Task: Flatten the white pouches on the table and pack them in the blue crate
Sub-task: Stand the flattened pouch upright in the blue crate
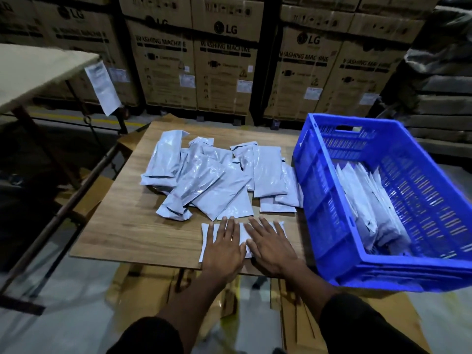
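Head view: pouch heap (217,175), likely overlapping, beside blue crate (316,190).

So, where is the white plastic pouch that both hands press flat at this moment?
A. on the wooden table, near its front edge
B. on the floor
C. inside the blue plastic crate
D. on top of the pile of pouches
A: both open hands, left hand and right hand, press the white plastic pouch onto the wooden table, in front of the pile of pouches and left of the blue plastic crate.

Both hands lie flat on one white pouch (242,236) on the table (122,226), left hand (223,247) beside right hand (270,247). Just beyond the fingers (229,226) sits a heap of pouches (214,175). Right of the fingers stands the blue crate (332,226), holding packed pouches (367,205).
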Demonstrator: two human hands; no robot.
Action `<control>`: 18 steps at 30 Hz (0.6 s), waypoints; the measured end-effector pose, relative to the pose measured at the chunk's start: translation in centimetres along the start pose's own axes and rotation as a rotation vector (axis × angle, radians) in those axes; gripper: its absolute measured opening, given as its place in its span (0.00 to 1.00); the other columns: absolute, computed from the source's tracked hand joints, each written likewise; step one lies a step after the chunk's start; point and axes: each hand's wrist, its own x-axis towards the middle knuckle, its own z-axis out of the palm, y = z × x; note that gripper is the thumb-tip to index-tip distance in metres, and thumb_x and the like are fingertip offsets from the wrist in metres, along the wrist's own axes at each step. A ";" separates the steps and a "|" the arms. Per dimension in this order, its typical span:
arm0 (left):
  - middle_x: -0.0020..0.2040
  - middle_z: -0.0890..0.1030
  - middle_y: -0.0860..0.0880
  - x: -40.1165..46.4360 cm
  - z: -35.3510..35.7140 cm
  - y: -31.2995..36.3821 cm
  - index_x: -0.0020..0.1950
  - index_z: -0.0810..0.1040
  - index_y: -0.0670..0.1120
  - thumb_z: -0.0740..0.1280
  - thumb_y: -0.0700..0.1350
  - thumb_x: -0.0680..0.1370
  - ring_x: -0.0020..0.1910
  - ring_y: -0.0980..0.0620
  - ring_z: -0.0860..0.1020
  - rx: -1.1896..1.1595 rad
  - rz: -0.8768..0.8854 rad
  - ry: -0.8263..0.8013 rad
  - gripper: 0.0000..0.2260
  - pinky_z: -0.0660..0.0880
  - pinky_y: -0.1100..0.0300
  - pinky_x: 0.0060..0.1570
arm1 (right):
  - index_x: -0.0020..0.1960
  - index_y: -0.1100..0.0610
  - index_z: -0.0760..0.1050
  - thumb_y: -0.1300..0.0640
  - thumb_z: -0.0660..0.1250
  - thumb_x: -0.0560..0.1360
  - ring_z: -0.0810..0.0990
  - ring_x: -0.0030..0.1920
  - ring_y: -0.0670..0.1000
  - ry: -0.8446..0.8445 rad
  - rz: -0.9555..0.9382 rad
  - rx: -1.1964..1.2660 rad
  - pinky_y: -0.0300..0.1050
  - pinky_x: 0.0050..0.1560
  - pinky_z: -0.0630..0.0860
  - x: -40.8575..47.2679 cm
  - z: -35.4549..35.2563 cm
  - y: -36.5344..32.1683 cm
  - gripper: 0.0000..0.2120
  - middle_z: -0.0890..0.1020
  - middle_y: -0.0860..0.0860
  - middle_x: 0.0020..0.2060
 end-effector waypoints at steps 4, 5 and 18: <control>0.77 0.69 0.42 0.5 0.4 -0.2 0.76 0.71 0.41 0.48 0.56 0.83 0.77 0.41 0.65 -0.063 0.016 0.085 0.29 0.55 0.40 0.74 | 0.82 0.48 0.50 0.41 0.40 0.83 0.46 0.80 0.52 0.011 0.005 0.001 0.57 0.77 0.44 0.2 0.3 0.2 0.29 0.50 0.46 0.81; 0.77 0.69 0.41 0.5 0.5 -0.3 0.76 0.71 0.41 0.49 0.56 0.83 0.77 0.40 0.65 -0.078 0.022 0.089 0.29 0.56 0.40 0.74 | 0.82 0.48 0.50 0.41 0.39 0.82 0.46 0.80 0.52 0.015 0.007 0.000 0.58 0.78 0.44 0.2 0.6 0.2 0.29 0.50 0.46 0.81; 0.79 0.66 0.40 -0.8 1.1 -0.2 0.78 0.67 0.40 0.47 0.56 0.84 0.79 0.40 0.62 -0.095 0.043 0.112 0.29 0.56 0.40 0.74 | 0.80 0.50 0.58 0.42 0.46 0.83 0.54 0.80 0.55 0.093 0.001 -0.064 0.58 0.75 0.44 -0.5 2.1 0.0 0.28 0.60 0.49 0.79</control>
